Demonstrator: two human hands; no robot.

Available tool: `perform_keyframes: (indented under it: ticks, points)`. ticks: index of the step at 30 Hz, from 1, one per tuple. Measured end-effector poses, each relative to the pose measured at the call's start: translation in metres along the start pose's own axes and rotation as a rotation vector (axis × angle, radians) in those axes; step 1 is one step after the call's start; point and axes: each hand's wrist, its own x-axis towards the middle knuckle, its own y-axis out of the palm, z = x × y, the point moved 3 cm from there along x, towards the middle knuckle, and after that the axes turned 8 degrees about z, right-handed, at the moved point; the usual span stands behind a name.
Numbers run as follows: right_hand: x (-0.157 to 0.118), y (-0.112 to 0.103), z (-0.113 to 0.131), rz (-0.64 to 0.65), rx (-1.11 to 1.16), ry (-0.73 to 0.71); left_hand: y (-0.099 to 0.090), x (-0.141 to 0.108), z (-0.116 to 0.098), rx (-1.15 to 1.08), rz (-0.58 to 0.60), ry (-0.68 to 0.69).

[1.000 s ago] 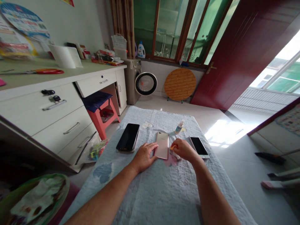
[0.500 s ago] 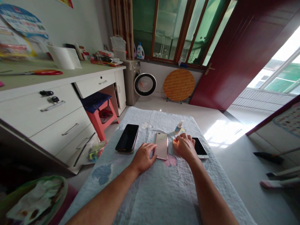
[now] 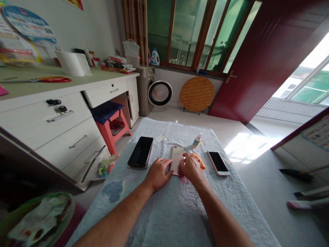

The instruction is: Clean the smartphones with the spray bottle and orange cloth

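A rose-gold smartphone (image 3: 177, 157) lies back side up on the cloth-covered table, its camera at the upper left corner. My left hand (image 3: 158, 174) grips its left edge between thumb and fingers. On the opposite edge, the curled fingers of my right hand (image 3: 190, 167) hold the same phone and cover part of it. An orange cloth (image 3: 200, 162) lies crumpled beside my right hand, partly hidden by it. Farther right is a white-framed smartphone (image 3: 218, 163), screen up. Left of my hands rests a black-screened phone (image 3: 140, 151), apparently stacked on another. A small spray bottle (image 3: 196, 141) stands behind the cloth.
A pale blue quilted cloth (image 3: 174, 212) covers the table. A red stool (image 3: 111, 132) and white drawers (image 3: 64, 127) stand to the left, with a waste bin (image 3: 72, 209) at the lower left. Behind are a washing machine (image 3: 145, 89) with its door open and a round wooden tabletop (image 3: 197, 93).
My right hand has moved left from the orange cloth to the rose-gold phone's right edge, letting go of the cloth. My left hand stays at the phone's left edge.
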Motion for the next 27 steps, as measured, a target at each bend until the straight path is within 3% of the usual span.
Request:
perform_keyframes:
  ticks: [5,10,15,22,27]
  points:
    - [0.003,0.003,-0.004,-0.010,0.125,0.035,0.000,-0.001,-0.002,0.005,0.009,0.032]
    - [0.010,0.007,-0.014,-0.082,0.439,0.104,-0.002,-0.001,-0.005,-0.017,0.019,0.044]
    - [0.008,0.014,-0.008,0.017,0.778,0.049,-0.005,-0.002,-0.008,-0.060,0.058,0.057]
    - [0.003,-0.007,0.001,-0.007,0.553,-0.012,-0.003,-0.002,-0.010,-0.130,0.087,0.084]
    - [-0.002,-0.033,0.003,-0.076,0.224,-0.077,-0.001,-0.001,-0.004,-0.118,-0.018,0.059]
